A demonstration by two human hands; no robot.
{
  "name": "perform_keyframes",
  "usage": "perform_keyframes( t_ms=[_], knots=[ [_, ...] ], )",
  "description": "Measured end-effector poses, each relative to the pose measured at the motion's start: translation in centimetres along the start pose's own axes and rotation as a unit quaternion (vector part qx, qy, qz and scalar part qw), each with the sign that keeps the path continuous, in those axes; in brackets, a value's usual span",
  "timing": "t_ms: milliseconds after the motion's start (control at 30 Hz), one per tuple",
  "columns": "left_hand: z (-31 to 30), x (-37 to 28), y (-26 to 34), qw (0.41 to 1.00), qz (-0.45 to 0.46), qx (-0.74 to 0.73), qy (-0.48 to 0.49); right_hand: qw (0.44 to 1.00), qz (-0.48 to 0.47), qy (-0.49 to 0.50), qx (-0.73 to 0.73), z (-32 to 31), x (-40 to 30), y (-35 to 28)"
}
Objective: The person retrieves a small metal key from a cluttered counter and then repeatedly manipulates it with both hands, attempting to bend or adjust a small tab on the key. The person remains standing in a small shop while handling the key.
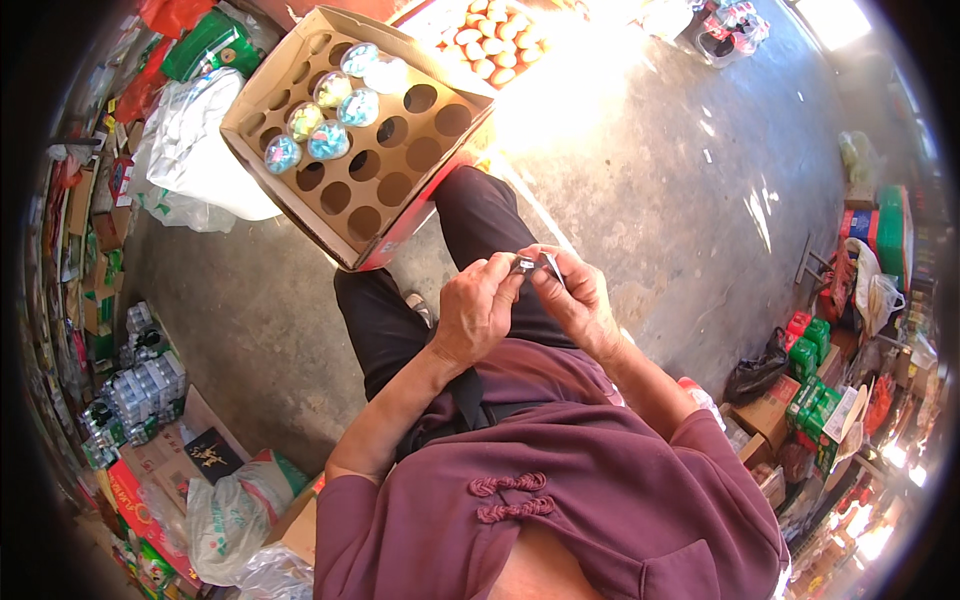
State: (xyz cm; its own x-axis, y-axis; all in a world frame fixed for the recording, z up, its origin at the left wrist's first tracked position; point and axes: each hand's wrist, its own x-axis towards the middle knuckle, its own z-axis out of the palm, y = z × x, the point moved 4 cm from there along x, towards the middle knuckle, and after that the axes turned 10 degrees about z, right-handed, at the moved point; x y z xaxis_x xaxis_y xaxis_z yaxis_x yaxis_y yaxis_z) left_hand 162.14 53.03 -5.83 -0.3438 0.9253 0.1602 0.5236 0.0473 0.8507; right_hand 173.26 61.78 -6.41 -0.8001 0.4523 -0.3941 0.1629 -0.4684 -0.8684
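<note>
My left hand [478,304] and my right hand [574,296] meet above my lap. Between their fingertips they grip a small dark, shiny object [527,265], part of which sticks up by my right thumb; what it is cannot be made out. Just beyond my knees a cardboard box [360,259] sits tilted in view, with a card insert [379,154] full of round holes. Several clear plastic domes with blue filling [328,140] or yellow filling [332,89] stand in holes towards its left and far side.
Brown eggs [499,37] lie in bright light behind the box. A white plastic bag [199,150] rests left of it. Packs of bottled drinks [146,394] and a sack [236,517] line the left side. Cartons [765,412] and green packs [814,405] stand at the right on the concrete floor [675,225].
</note>
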Motion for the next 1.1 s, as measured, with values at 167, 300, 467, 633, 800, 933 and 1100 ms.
perform_keyframes(
  t_ms=[167,300,467,633,800,933,1100],
  knots=[
    [-0.9,-0.1,1.9,0.999,0.017,-0.033,0.034,0.985,-0.103,0.041,-0.129,0.4,-0.3,-0.7],
    [-2.2,0.4,3.6,0.996,0.071,-0.017,0.056,0.972,-0.109,0.058,-0.198,1.7,-1.1,-3.5],
    [-4.4,1.8,6.6,0.977,0.191,0.057,0.077,0.921,-0.296,0.086,-0.237,3.0,-1.9,-6.8],
    [-6.6,4.2,9.2,0.945,0.29,0.083,0.123,0.946,-0.249,0.086,-0.19,3.8,-2.2,-10.5],
    [-7.5,6.0,11.6,0.921,0.357,0.058,0.142,0.932,-0.331,0.098,-0.11,4.1,-2.8,-12.9],
    [-8.3,6.7,13.4,0.908,0.39,0.062,0.14,0.917,-0.363,0.122,-0.109,4.0,-3.2,-13.7],
    [-9.0,7.1,15.1,0.888,0.422,0.084,0.161,0.909,-0.387,0.121,-0.099,4.2,-3.7,-15.0]
  ],
)
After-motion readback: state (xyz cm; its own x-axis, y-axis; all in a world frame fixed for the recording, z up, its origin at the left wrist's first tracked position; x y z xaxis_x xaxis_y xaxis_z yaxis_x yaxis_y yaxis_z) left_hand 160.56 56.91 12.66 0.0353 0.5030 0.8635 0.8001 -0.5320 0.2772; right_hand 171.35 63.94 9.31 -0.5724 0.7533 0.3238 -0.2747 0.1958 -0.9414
